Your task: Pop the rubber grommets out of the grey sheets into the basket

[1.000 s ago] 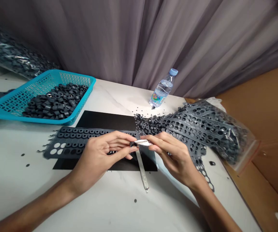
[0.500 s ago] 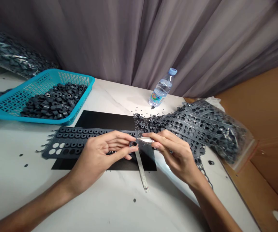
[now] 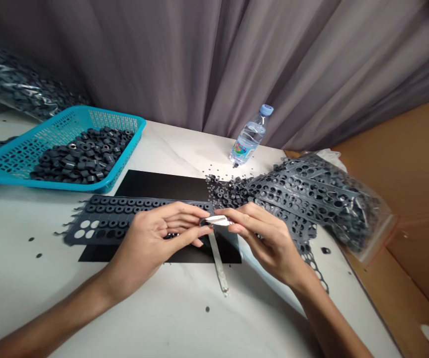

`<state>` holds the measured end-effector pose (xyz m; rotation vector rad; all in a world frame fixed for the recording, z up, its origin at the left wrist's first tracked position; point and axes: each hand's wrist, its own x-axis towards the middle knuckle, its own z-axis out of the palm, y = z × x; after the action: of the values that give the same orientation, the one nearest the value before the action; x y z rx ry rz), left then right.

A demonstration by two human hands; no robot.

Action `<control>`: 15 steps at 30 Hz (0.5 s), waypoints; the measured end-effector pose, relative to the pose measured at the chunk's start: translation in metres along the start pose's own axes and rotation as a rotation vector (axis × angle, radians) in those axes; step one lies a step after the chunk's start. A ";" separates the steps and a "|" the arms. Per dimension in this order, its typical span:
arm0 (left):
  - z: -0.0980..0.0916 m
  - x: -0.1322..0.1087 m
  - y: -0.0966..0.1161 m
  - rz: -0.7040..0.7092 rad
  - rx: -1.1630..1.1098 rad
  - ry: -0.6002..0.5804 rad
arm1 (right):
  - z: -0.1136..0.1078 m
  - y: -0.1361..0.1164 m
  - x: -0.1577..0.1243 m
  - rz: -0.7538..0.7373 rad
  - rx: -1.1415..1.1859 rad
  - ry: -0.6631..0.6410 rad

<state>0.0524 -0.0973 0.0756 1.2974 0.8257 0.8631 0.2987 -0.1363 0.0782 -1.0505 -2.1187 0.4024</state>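
Closest in, a small dark disc (image 3: 207, 309) lies on the pale tabletop (image 3: 143, 318), and beyond it a slim whitish strip (image 3: 217, 266) runs up toward the hands. And here's the action! The left hand (image 3: 162, 236) has thumb and forefinger drawn nearly together, a small dark ring (image 3: 203, 223) pinched between their tips, the other fingers loosely curled behind. Opposite, the right hand (image 3: 262, 236) pinches a white-tipped tool (image 3: 218, 220) between thumb and fingers, only a narrow gap there, the tool's thickness. Its point meets the ring in this view; whether it goes into the hole, I can't tell.

Just past the left hand, a dark sheet (image 3: 104, 211) carries rows of rings, some holes showing white, lying over a black board (image 3: 162, 184). Right of that, loose pieces (image 3: 232, 191) spill beside a heap of punched sheets (image 3: 292, 186), next to a clear bag (image 3: 376, 233). Farther left sits the blue basket (image 3: 82, 187), part-filled with dark rings (image 3: 87, 156); a water bottle (image 3: 249, 139) stands tilted in view before the grey curtain (image 3: 162, 59).
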 end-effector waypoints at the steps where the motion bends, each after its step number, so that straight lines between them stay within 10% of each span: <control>1: 0.000 0.000 0.000 -0.004 0.003 0.000 | 0.000 0.000 0.000 0.001 -0.004 0.010; 15: -0.004 0.007 0.005 -0.223 -0.059 -0.109 | 0.001 0.010 0.001 0.341 -0.103 0.152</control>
<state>0.0522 -0.0887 0.0804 1.1646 0.8344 0.6296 0.3033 -0.1290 0.0728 -1.4621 -1.8437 0.3640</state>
